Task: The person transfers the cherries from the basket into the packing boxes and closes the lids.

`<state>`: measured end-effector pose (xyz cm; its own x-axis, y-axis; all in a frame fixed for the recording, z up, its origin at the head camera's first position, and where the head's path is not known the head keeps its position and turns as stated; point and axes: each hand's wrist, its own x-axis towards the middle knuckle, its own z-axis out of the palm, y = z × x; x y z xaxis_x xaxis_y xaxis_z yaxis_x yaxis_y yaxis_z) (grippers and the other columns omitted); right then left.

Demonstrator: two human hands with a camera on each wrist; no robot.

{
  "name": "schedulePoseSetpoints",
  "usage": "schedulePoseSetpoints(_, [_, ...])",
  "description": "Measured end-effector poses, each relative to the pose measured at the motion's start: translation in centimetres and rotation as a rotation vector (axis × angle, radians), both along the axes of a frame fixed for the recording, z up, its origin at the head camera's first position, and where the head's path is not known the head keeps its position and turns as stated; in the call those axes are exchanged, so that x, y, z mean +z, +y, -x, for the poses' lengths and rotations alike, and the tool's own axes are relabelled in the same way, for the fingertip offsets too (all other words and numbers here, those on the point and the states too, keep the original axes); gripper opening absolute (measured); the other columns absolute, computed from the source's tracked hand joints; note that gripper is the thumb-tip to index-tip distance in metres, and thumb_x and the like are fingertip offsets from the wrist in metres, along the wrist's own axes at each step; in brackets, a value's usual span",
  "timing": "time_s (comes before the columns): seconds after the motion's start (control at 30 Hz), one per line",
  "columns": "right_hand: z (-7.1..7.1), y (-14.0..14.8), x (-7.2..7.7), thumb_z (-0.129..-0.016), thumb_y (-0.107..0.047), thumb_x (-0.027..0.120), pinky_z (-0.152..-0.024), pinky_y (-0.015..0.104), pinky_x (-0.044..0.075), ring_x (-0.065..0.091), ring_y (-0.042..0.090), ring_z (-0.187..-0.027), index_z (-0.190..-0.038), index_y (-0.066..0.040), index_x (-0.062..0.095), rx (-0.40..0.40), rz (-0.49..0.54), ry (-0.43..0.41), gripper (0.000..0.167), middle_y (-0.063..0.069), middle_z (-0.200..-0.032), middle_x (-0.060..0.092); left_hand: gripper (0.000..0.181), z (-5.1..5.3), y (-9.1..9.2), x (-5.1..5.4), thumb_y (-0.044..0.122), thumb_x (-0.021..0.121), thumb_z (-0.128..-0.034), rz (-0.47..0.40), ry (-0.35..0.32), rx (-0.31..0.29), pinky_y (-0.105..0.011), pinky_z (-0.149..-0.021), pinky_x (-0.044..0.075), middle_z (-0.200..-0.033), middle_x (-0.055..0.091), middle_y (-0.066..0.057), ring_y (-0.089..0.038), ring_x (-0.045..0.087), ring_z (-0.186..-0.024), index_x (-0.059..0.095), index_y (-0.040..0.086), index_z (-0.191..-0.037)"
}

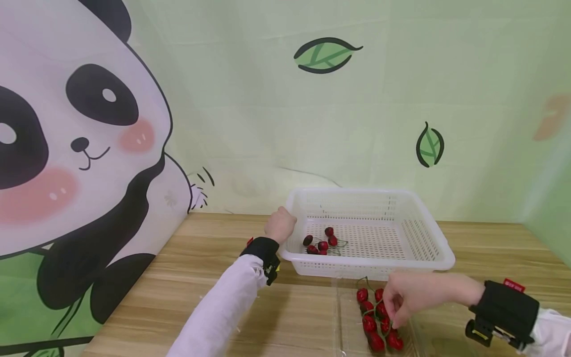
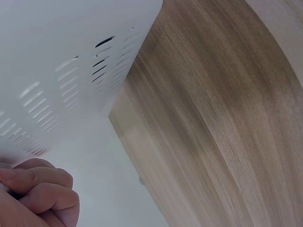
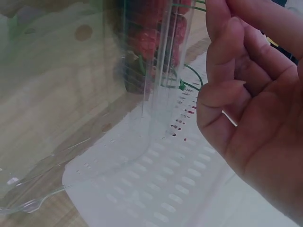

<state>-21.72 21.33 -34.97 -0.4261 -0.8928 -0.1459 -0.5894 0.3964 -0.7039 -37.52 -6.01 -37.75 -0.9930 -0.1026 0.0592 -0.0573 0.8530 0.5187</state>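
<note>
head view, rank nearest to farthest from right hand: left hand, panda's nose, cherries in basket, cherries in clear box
1. Near cherries, in the clear box, immediately left
2. Other cherries, in the white basket, left end
3. Left hand, at that basket's left rim
4. Panda's nose, far left

- A table (image 1: pixel 192 263) with streaked wood grain
- At its twelve o'clock, a white perforated plastic basket (image 1: pixel 357 267)
- At the basket's six o'clock, a clear plastic container (image 1: pixel 337 317)
</note>
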Motion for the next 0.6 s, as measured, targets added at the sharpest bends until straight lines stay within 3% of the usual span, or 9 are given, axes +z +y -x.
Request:
schedulePoseSetpoints(0.2, [-0.2, 0.0, -0.3, -0.077, -0.01, 0.069, -0.049, 0.021, 0.043, 0.05, -0.003, -0.054, -0.068, -0.01, 0.064, -0.021, -0.014, -0.013, 0.01, -0.016, -0.064, 0.058, 0.027, -0.2, 0.0, 0.3, 0.02, 0.051, -0.0898, -0.026, -0.022, -0.003, -0.034, -0.055, 0.041, -0.076, 0.052, -0.012, -0.024, 0.052, -0.067, 0.05, -0.004, -0.102])
schedulePoseSetpoints(0.4, [-0.3, -0.1, -0.4, -0.076, -0.011, 0.07, -0.05, 0.021, 0.044, 0.05, -0.003, -0.054, -0.067, -0.01, 0.064, -0.036, -0.025, -0.005, 0.011, -0.016, -0.063, 0.057, 0.026, -1.0, -0.1, 0.8, 0.02, 0.05, -0.0901, -0.029, 0.005, -0.024, -0.031, -0.051, 0.036, -0.072, 0.049, -0.008, -0.021, 0.049, -0.064, 0.051, -0.003, -0.102])
schedulePoseSetpoints(0.6, [-0.2, 0.0, -0.5, -0.077, -0.013, 0.07, -0.051, 0.021, 0.044, 0.05, -0.004, -0.055, -0.068, -0.01, 0.065, -0.02, -0.016, 0.001, 0.011, -0.016, -0.064, 0.057, 0.027, -1.0, -0.2, 0.7, 0.02, 0.051, -0.0895, -0.02, 0.012, -0.023, -0.032, -0.051, 0.038, -0.072, 0.049, -0.009, -0.022, 0.049, -0.064, 0.051, -0.004, -0.101])
